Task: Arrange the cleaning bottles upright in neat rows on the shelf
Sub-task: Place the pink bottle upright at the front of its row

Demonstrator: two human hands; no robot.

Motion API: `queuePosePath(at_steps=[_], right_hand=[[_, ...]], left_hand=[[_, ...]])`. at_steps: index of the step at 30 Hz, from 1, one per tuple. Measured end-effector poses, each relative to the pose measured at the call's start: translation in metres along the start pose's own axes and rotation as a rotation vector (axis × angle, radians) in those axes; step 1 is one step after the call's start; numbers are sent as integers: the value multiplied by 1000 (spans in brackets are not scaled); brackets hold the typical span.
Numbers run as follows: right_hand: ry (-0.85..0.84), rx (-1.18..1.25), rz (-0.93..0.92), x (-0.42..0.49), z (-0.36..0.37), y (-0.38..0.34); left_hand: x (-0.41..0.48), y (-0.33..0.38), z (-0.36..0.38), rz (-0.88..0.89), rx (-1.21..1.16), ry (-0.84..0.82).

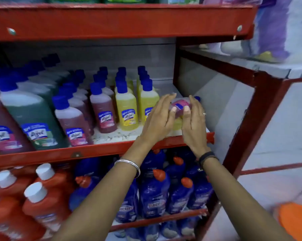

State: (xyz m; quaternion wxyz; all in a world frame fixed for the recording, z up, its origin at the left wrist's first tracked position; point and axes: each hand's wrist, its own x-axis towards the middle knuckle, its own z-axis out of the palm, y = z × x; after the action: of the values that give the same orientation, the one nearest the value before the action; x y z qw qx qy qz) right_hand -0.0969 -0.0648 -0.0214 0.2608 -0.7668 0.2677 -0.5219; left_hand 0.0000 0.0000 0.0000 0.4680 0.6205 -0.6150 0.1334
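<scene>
Both my hands reach to the right end of the middle red shelf (pixel 101 150). My left hand (pixel 158 119) and my right hand (pixel 192 122) cup a small pink bottle with a blue cap (pixel 179 106) between them; the bottle is tilted, its cap pointing back and right. A yellow bottle (pixel 177 125) shows just below it between my palms. To the left stand upright rows of yellow bottles (pixel 126 110), red bottles (pixel 103 112) and larger green bottles (pixel 32 119), all with blue caps.
The red frame post (pixel 242 136) and a side panel close the shelf on the right. Below are blue bottles with orange caps (pixel 155 193) and orange bottles with white caps (pixel 42 202). Another red shelf (pixel 122 21) hangs overhead.
</scene>
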Motion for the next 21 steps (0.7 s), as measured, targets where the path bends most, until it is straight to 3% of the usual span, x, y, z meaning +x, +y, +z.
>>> queuePosePath(at_steps=[3, 8, 10, 15, 19, 21], right_hand=[[-5, -34, 106, 20, -1, 24], [-188, -93, 367, 58, -7, 50], [-222, -61, 449, 72, -6, 58], [-225, 124, 587, 82, -2, 63], [-236, 422, 707, 74, -3, 52], [-246, 554, 682, 69, -8, 41]], left_hand=[[28, -6, 26, -114, 108, -108], [74, -13, 52, -464, 357, -510], [87, -14, 55, -569, 382, -586], [85, -11, 53, -649, 245, -549], [66, -2, 38, -551, 82, -402], [52, 1, 30, -488, 9, -309]])
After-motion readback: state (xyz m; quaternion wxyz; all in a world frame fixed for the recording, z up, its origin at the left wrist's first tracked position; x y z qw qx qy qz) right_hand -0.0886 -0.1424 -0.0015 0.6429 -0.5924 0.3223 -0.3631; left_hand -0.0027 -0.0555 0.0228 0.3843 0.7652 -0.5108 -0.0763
